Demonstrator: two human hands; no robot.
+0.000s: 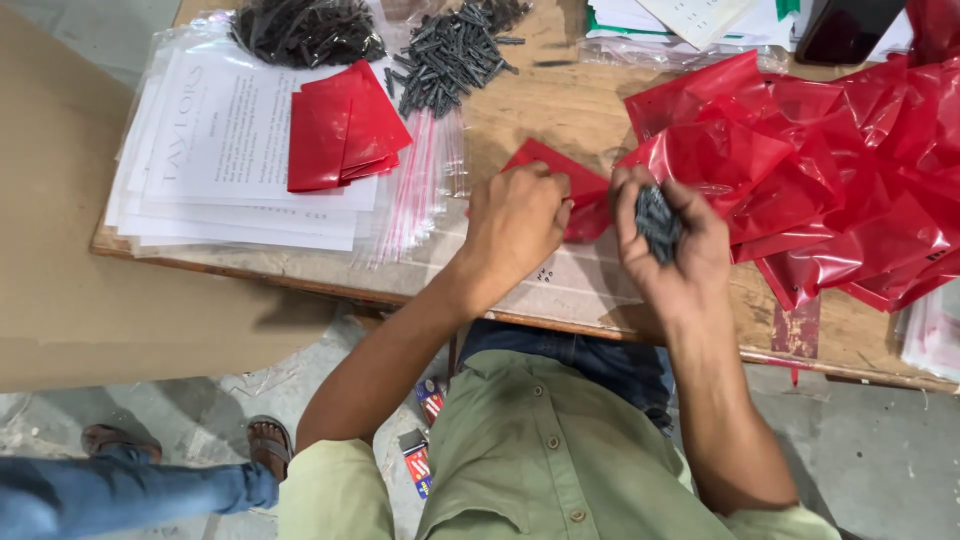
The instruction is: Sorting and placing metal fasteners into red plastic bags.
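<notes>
Many red bags (860, 170) cover wooden table (560, 110).

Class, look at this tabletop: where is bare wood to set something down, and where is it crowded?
Bare wood shows on the table between the loose dark screws and the red bag heap, and along the near edge beside the left hand. Crowded: papers on the left, red bags on the right.

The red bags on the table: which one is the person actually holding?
The single red bag at the table's front edge, pinched by the left hand. The small folded stack lies untouched on the papers, and the big heap sits loose beside the right hand.
</notes>
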